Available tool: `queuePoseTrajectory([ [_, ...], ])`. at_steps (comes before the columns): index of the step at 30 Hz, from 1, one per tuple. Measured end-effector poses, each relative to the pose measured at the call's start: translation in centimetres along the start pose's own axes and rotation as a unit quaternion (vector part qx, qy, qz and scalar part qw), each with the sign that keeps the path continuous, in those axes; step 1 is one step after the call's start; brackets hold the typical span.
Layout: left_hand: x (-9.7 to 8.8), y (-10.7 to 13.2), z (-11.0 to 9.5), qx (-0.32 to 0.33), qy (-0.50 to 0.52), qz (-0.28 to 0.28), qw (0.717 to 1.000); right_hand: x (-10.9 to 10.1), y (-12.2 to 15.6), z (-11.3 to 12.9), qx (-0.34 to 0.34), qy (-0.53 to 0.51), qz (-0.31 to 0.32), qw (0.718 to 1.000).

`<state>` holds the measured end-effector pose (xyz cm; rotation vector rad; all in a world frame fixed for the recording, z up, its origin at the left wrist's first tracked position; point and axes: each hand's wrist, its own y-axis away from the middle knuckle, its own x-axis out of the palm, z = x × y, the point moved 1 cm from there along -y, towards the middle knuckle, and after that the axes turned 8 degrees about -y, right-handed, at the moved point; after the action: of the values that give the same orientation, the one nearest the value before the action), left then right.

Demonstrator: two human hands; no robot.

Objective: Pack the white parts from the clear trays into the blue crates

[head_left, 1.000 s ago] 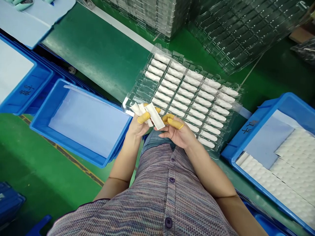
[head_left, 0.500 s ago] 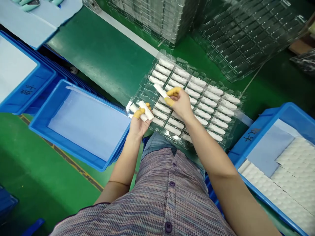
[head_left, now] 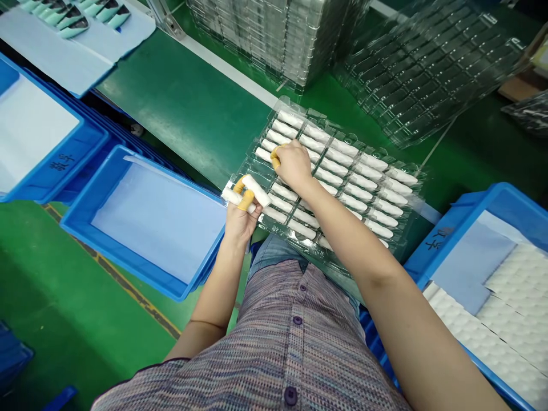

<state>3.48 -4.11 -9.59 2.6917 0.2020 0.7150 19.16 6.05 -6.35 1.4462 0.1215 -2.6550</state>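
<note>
A green bench (head_left: pixel 184 108) runs away toward 10 o'clock, taking the clear tray (head_left: pixel 259 168) in front of me as the middle of the dial. Stacked clear trays (head_left: pixel 274 34) stand at 11 o'clock, and more clear trays (head_left: pixel 432 68) at between 1 and 2. Out at 10 o'clock, mint-green items (head_left: pixel 75 23) lie on a pale sheet (head_left: pixel 94 45).

White pieces (head_left: pixel 372 198) lie in 5 columns in the clear tray, with a gap in the column at 9 o'clock. My right hand (head_left: pixel 295 162) is over that column, fingers curled down beside the end of a white piece; whether they pinch it I cannot tell, since my hand hides the tips. My left hand (head_left: pixel 242 220), between 8 and 9 o'clock by the tray's edge, pinches 2 loose white pieces (head_left: pixel 257 191) with thumb and fingers. I wear yellow finger covers (head_left: pixel 246 201) on both hands.

A blue bin (head_left: pixel 154 217) lined in pale blue sits near 9 o'clock; another blue bin (head_left: pixel 417 260), near 4, holds rows of white material (head_left: pixel 518 285).
</note>
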Motion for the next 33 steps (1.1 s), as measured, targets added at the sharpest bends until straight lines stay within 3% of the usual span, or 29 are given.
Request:
queuePoseTrajectory([
  [6,0.8,0.4,-0.2,0.033,-0.018,0.032,0.999,0.1,4.7,-0.5,-0.025,-0.118,-0.007,0.993],
  [10,1.2,0.7,0.0,0.024,-0.025,0.025,0.999,-0.6,5.0,-0.8,-0.014,-0.112,-0.035,0.993],
  [13,1.5,1.1,-0.3,0.034,-0.026,0.027,0.999,-1.7,5.0,-0.3,0.0,-0.221,0.0,0.975],
  [15,1.7,1.4,-0.7,0.055,-0.024,0.03,0.998,-2.1,5.9,0.2,0.042,-0.365,0.082,0.926],
  [18,1.7,1.8,-1.5,0.075,-0.032,0.038,0.996,-2.0,8.7,0.8,0.126,-0.579,0.216,0.776],
  [20,1.8,1.9,-1.8,0.083,-0.044,0.039,0.995,-1.7,10.6,0.9,0.164,-0.662,0.232,0.694],
  [22,2.0,2.1,-1.9,0.087,-0.061,0.04,0.994,-1.2,12.0,1.0,0.183,-0.699,0.197,0.663],
  [24,2.4,2.3,-1.7,0.086,-0.079,0.047,0.992,-0.8,13.0,1.2,0.176,-0.698,0.144,0.68],
  [27,2.8,2.6,-1.4,0.073,-0.094,0.067,0.991,-0.7,14.0,1.7,0.129,-0.617,0.03,0.776],
  [29,2.9,2.8,-1.3,0.058,-0.088,0.082,0.991,-0.8,14.6,1.9,0.108,-0.582,-0.011,0.806],
  [30,2.8,2.9,-1.3,0.047,-0.079,0.092,0.992,-0.9,14.9,1.9,0.111,-0.6,-0.007,0.792],
  [31,2.7,2.9,-1.4,0.035,-0.066,0.102,0.992,-1.0,15.2,1.9,0.124,-0.64,0.014,0.758],
  [33,2.5,3.1,-1.6,0.01,-0.036,0.124,0.992,-0.9,15.7,1.7,0.162,-0.74,0.081,0.648],
])
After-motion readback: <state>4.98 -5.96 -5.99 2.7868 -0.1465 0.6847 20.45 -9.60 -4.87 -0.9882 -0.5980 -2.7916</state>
